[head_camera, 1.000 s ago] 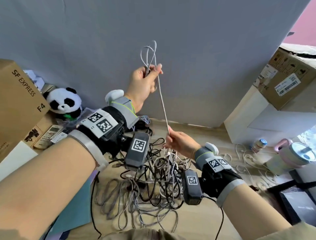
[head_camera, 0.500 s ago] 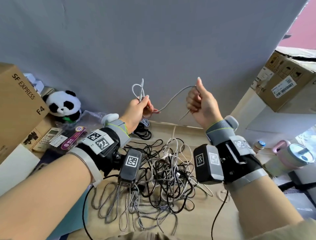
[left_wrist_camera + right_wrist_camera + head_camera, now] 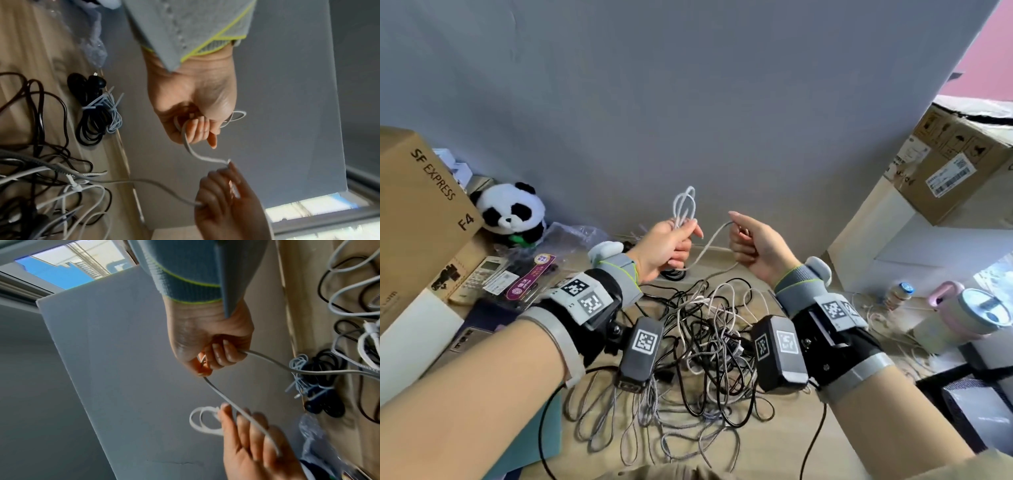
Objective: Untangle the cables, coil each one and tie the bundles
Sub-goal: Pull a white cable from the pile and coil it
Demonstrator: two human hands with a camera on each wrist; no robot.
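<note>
My left hand point(image 3: 671, 245) is raised above the table and grips several loops of a white cable point(image 3: 685, 205), the loops sticking up past its fingers point(image 3: 197, 128). The same white cable point(image 3: 218, 391) runs in a short sagging arc to my right hand point(image 3: 748, 241), whose curled fingers point(image 3: 222, 353) hold it. From there it drops toward a tangled pile of black, white and grey cables point(image 3: 709, 346) on the wooden table point(image 3: 784, 445). The two hands are close together, about a hand's width apart.
Tied black and grey cable bundles point(image 3: 96, 112) lie by the grey backdrop point(image 3: 688, 102). A cardboard box point(image 3: 417, 212), panda toy point(image 3: 512, 212) and small packets point(image 3: 510, 274) stand left. Another box point(image 3: 959, 161), a bottle point(image 3: 899, 293) and pink cup point(image 3: 969, 308) stand right.
Both hands dropped lower and came closer together. The right hand, which rose from the pile a second ago, brought the cable across toward the loops in the left hand.
</note>
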